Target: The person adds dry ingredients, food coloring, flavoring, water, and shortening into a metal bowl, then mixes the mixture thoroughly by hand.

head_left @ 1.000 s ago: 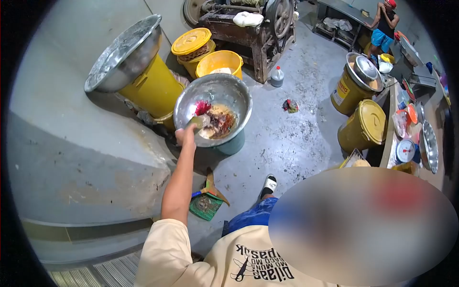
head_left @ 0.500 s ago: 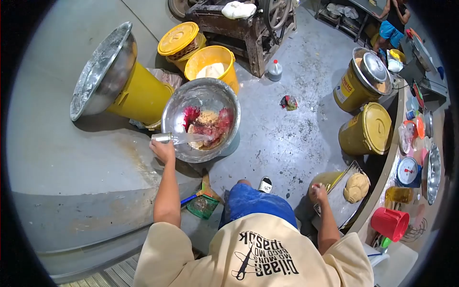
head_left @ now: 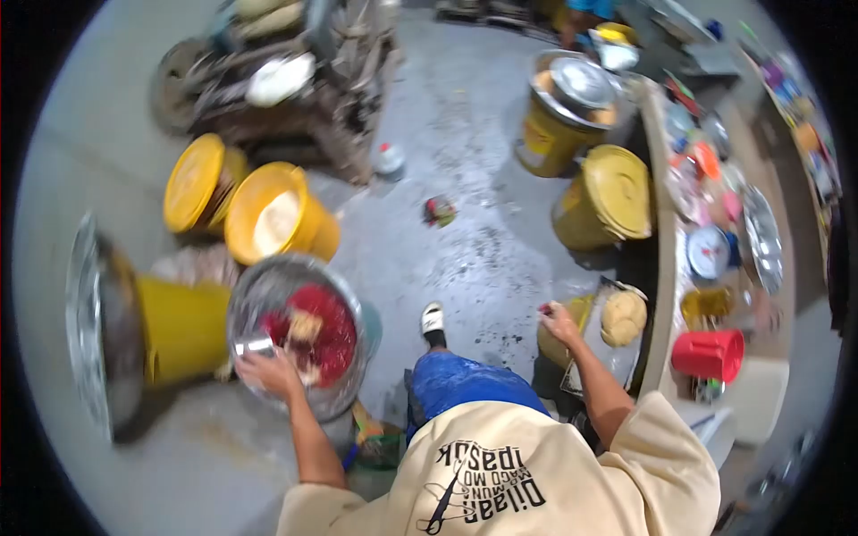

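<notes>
My left hand (head_left: 271,372) is wrapped round a shiny metal cup (head_left: 254,346) over the near left part of a large metal bowl (head_left: 248,304). Inside the bowl spreads a wet red mixture (head_left: 332,332), with a tan powdery heap (head_left: 305,327) near its middle. No stream of liquid shows from the cup. Out to the right, my right hand (head_left: 560,323) is closed, with a small reddish spot at its fingertips; what it holds, if anything, is too small to make out. Close to it, a round lump of dough (head_left: 623,318) rests on a tray (head_left: 597,368).
A yellow bucket of white powder (head_left: 308,223) stands behind the bowl, beside a lidded yellow bucket (head_left: 192,183). Lidded drums (head_left: 608,192) line the right side. A counter (head_left: 666,295) carries a red pitcher (head_left: 706,355). A bottle (head_left: 389,161) stands on the floor.
The clear liquid pouring from the cup has stopped, and red now covers much more of the bowl's contents. My left hand has come over the bowl's rim. The view has swung right.
</notes>
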The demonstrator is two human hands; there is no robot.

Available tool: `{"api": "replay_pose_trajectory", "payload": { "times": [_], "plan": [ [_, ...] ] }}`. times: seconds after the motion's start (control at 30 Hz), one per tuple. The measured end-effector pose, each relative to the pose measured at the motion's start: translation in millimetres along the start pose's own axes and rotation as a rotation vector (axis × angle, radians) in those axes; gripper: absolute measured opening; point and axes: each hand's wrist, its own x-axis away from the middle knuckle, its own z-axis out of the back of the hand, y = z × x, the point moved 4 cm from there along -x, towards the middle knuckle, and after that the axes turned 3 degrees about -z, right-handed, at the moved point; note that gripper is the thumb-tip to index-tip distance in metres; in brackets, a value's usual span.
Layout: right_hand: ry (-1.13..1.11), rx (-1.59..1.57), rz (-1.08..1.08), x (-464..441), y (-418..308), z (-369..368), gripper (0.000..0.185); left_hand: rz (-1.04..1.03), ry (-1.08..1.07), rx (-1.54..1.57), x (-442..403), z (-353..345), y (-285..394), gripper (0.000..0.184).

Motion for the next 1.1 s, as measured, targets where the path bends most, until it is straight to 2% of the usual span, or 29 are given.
{"api": "replay_pose_trajectory", "payload": {
  "times": [0.03, 0.07, 0.1, 0.13, 0.17, 0.2, 0.23, 0.33, 0.4, 0.47, 0.6, 0.7, 0.83, 0.9, 0.93, 0.97, 1.03, 1.1],
  "plan": [
    [-0.006, 0.022, 0.014, -9, -26, 6, 0.033, 0.010, 0.046, 0.033, -4, -15, 45, 0.076],
    [-0.017, 0.041, 0.023, -17, -55, 12, 0.034, 0.016, -0.044, 0.165, -6, -41, 89, 0.076],
    [0.008, 0.218, 0.103, -15, -114, 27, 0.037, 0.019, -0.141, 0.286, -1, -65, 132, 0.076],
    [-0.047, 0.155, 0.050, -26, -139, 32, 0.043, -0.010, -0.328, 0.562, 7, -83, 185, 0.072],
    [0.115, 0.219, 0.358, -36, -151, 32, 0.047, -0.036, -0.529, 0.825, 21, -95, 243, 0.069],
    [0.103, 0.157, 0.290, -41, -173, 37, 0.063, 0.062, -0.786, 1.185, 46, -111, 297, 0.065],
    [0.184, 0.085, 0.322, -38, -205, 54, 0.069, 0.179, -1.064, 1.523, 74, -115, 350, 0.061],
    [0.400, 0.028, 0.352, -17, -262, 115, 0.080, -0.006, -1.484, 1.509, 133, -50, 484, 0.059],
    [0.501, 0.034, 0.313, -14, -252, 151, 0.083, -0.102, -1.647, 1.478, 161, -3, 547, 0.063],
    [0.572, 0.022, 0.241, -15, -226, 181, 0.083, -0.186, -1.738, 1.404, 186, 25, 598, 0.067],
    [0.799, -0.065, 0.071, -16, -151, 245, 0.069, -0.442, -1.877, 1.289, 237, 70, 684, 0.075],
    [0.847, -0.119, -0.117, -17, -87, 285, 0.067, -0.641, -1.752, 1.120, 286, 53, 729, 0.069],
    [1.020, -0.100, -0.333, -17, 3, 343, 0.066, -0.915, -1.909, 0.913, 300, 19, 771, 0.049],
    [1.130, -0.132, -0.493, 10, 24, 383, 0.068, -1.120, -1.761, 0.859, 289, 10, 775, 0.048],
    [1.203, -0.010, -0.567, 17, 42, 399, 0.069, -1.164, -1.685, 0.836, 280, 10, 776, 0.045],
    [1.264, 0.118, -0.635, 25, 59, 414, 0.070, -1.198, -1.605, 0.814, 270, 7, 775, 0.042],
    [1.230, 0.233, -0.741, 37, 92, 440, 0.069, -1.125, -1.589, 0.626, 258, -52, 754, 0.037],
    [1.126, 0.287, -0.900, 47, 115, 467, 0.064, -0.932, -1.709, 0.542, 244, -115, 727, 0.044]
  ]
}}
